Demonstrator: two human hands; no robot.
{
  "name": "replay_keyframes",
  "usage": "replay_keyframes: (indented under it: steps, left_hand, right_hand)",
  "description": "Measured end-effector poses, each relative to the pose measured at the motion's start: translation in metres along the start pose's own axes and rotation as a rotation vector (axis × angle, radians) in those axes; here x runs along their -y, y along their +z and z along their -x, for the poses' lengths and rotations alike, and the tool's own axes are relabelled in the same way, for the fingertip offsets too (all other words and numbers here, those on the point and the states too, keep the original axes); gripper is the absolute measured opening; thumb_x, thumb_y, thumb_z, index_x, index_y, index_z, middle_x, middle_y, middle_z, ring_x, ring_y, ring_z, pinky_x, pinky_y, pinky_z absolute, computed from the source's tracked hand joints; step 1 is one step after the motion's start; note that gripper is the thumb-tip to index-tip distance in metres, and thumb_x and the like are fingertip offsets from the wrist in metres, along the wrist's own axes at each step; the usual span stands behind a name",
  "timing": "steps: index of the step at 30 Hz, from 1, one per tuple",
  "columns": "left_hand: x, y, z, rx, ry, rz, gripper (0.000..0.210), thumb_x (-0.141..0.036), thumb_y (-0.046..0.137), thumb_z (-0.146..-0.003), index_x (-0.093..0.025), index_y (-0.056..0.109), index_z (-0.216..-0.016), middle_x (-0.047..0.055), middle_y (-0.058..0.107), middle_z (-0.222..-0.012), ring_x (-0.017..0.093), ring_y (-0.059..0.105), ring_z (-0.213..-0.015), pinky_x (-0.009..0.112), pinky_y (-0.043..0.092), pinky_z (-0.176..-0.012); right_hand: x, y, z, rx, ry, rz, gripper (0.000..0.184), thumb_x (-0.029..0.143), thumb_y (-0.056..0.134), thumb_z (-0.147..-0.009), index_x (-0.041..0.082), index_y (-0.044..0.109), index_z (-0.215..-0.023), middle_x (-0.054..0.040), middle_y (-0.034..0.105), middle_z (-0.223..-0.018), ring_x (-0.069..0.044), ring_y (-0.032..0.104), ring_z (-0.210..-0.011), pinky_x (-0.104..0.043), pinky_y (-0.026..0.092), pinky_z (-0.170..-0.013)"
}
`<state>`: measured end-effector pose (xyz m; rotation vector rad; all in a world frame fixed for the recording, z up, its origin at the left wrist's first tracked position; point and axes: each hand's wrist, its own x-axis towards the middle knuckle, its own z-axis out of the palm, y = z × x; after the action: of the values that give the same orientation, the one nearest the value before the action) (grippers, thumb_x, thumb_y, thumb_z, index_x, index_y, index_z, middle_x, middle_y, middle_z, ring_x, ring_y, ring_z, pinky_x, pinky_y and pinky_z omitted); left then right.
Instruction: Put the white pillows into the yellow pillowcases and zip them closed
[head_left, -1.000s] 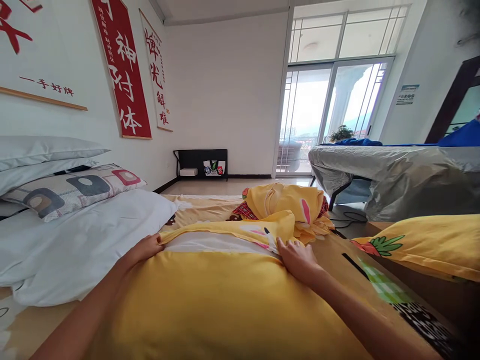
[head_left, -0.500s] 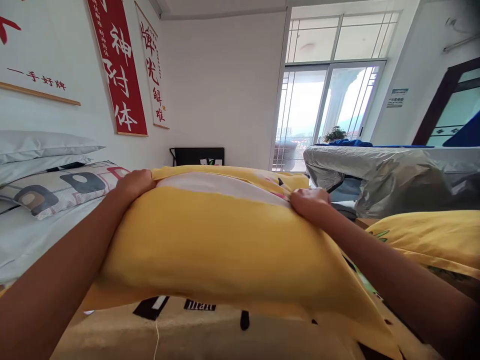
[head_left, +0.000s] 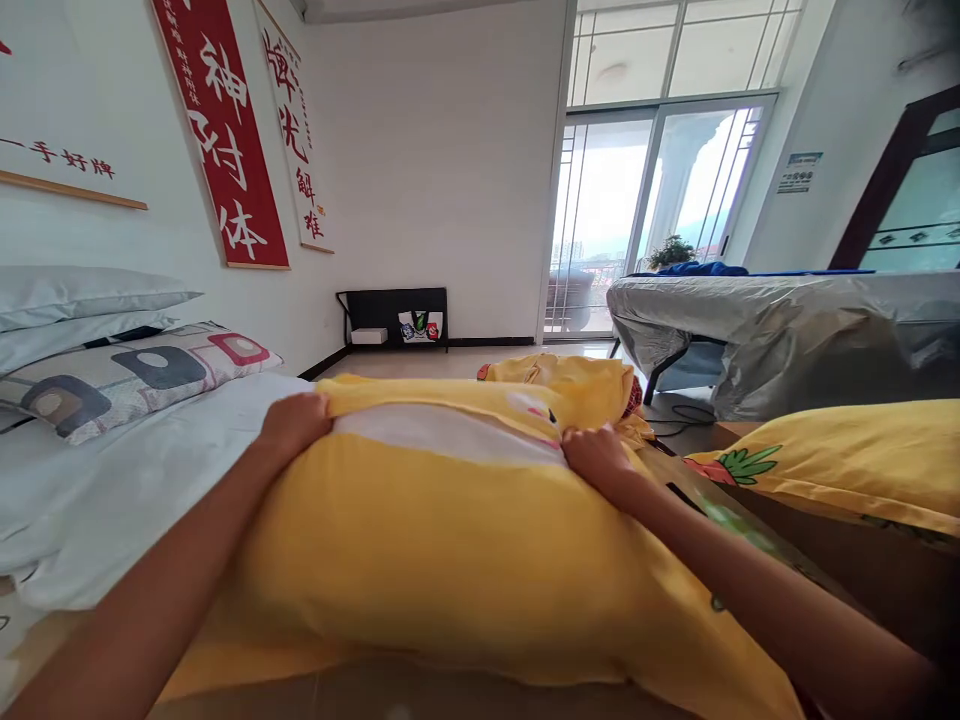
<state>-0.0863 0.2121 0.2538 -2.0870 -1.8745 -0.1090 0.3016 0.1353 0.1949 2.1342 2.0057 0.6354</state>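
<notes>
A plump pillow in a yellow pillowcase point(head_left: 450, 550) spans the space in front of me. My left hand point(head_left: 296, 425) is closed around the case's far left corner, by its opening edge. On the opposite side, my right hand point(head_left: 596, 455) grips the opening edge with curled fingers. Between the hands the opening gapes a little, and a strip of the white inner pillow point(head_left: 442, 435) shows. Part of a printed figure is visible on the cloth beside my right hand. Fingertips of both hands are hidden in the fabric.
White bedding point(head_left: 142, 480) and a patterned pillow point(head_left: 150, 375) lie at left. Another yellow pillow point(head_left: 847, 450) is at right, and crumpled yellow cloth point(head_left: 577, 375) lies beyond. Farther back stand a plastic-covered table point(head_left: 787, 320) and a low black shelf point(head_left: 390, 310).
Both hands have come down with the pillow, still holding its case. The crumpled yellow cloth and more of the black shelf now show behind it.
</notes>
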Motion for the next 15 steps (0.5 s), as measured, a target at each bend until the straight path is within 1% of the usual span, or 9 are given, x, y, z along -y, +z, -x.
replay_keyframes:
  steps: [2, 3, 4, 5, 7, 10, 11, 13, 15]
  left_hand:
    - [-0.021, 0.051, 0.020, 0.071, 0.031, -0.009, 0.018, -0.015, 0.047, -0.076, -0.016, 0.064, -0.079, 0.011, 0.071, -0.088, 0.023, 0.066, -0.084, 0.029, 0.044, -0.067]
    - [-0.027, 0.069, 0.027, 0.086, 0.035, -0.015, 0.016, -0.013, 0.048, -0.075, -0.015, 0.064, -0.078, 0.012, 0.071, -0.085, 0.023, 0.066, -0.081, 0.029, 0.045, -0.066]
    - [-0.028, 0.079, 0.031, 0.090, 0.037, -0.022, 0.016, -0.011, 0.049, -0.075, -0.015, 0.064, -0.076, 0.012, 0.071, -0.083, 0.023, 0.066, -0.080, 0.030, 0.045, -0.066]
    - [-0.025, 0.081, 0.030, 0.079, 0.035, -0.032, 0.016, -0.010, 0.049, -0.074, -0.015, 0.064, -0.075, 0.012, 0.071, -0.082, 0.024, 0.066, -0.079, 0.031, 0.046, -0.065]
    - [-0.006, 0.058, 0.017, 0.013, 0.027, -0.056, 0.017, -0.008, 0.048, -0.075, -0.015, 0.063, -0.075, 0.013, 0.071, -0.083, 0.027, 0.066, -0.080, 0.036, 0.047, -0.067]
    - [0.030, -0.012, -0.013, -0.234, 0.025, -0.082, 0.028, -0.009, 0.037, -0.083, -0.015, 0.063, -0.093, 0.016, 0.066, -0.106, 0.033, 0.059, -0.104, 0.049, 0.043, -0.083]
    - [0.040, -0.035, -0.020, -0.358, 0.002, -0.081, 0.032, -0.011, 0.034, -0.086, -0.015, 0.060, -0.105, 0.017, 0.060, -0.117, 0.035, 0.053, -0.114, 0.053, 0.040, -0.088]
    - [0.054, -0.066, -0.027, -0.751, -0.033, 0.022, 0.033, -0.023, 0.039, -0.088, -0.016, 0.053, -0.117, 0.017, 0.054, -0.124, 0.035, 0.046, -0.120, 0.054, 0.039, -0.089]
    - [0.062, -0.069, -0.022, -1.058, -0.029, 0.145, 0.038, -0.027, 0.045, -0.086, -0.013, 0.049, -0.121, 0.018, 0.053, -0.121, 0.033, 0.047, -0.117, 0.052, 0.041, -0.083]
  right_hand:
    - [0.029, 0.028, 0.017, 0.052, 0.014, -0.014, 0.027, 0.001, 0.046, -0.079, 0.002, 0.067, -0.096, -0.0208, 0.070, -0.074, -0.027, 0.070, -0.069, -0.035, 0.046, -0.063]
    - [0.037, 0.035, 0.022, 0.059, 0.021, -0.019, 0.027, 0.000, 0.047, -0.079, 0.002, 0.067, -0.097, -0.0199, 0.070, -0.073, -0.025, 0.069, -0.068, -0.033, 0.045, -0.061]
    - [0.038, 0.036, 0.024, 0.053, 0.028, -0.020, 0.027, 0.001, 0.047, -0.080, 0.003, 0.067, -0.097, -0.0195, 0.070, -0.073, -0.025, 0.069, -0.068, -0.032, 0.045, -0.061]
    - [0.033, 0.029, 0.021, 0.034, 0.037, -0.017, 0.026, 0.002, 0.046, -0.081, 0.004, 0.068, -0.096, -0.0194, 0.070, -0.075, -0.025, 0.069, -0.070, -0.033, 0.044, -0.062]
    - [0.011, -0.001, 0.007, -0.038, 0.070, 0.001, 0.026, 0.006, 0.043, -0.085, 0.006, 0.068, -0.093, -0.0198, 0.070, -0.078, -0.027, 0.069, -0.076, -0.037, 0.044, -0.068]
    - [-0.032, -0.067, -0.021, -0.213, 0.154, 0.054, 0.033, 0.005, 0.034, -0.089, 0.005, 0.064, -0.102, -0.0221, 0.069, -0.090, -0.029, 0.066, -0.087, -0.042, 0.038, -0.078]
    - [-0.043, -0.086, -0.028, -0.299, 0.187, 0.083, 0.035, 0.004, 0.031, -0.089, 0.004, 0.062, -0.104, -0.0232, 0.067, -0.097, -0.031, 0.063, -0.093, -0.044, 0.035, -0.081]
    - [-0.057, -0.112, -0.034, -0.465, 0.263, 0.128, 0.036, 0.005, 0.027, -0.091, 0.002, 0.059, -0.109, -0.0242, 0.063, -0.106, -0.033, 0.058, -0.101, -0.044, 0.032, -0.082]
    - [-0.061, -0.115, -0.031, -0.607, 0.306, 0.164, 0.036, 0.008, 0.026, -0.093, 0.003, 0.056, -0.111, -0.0216, 0.063, -0.103, -0.033, 0.056, -0.099, -0.041, 0.031, -0.078]
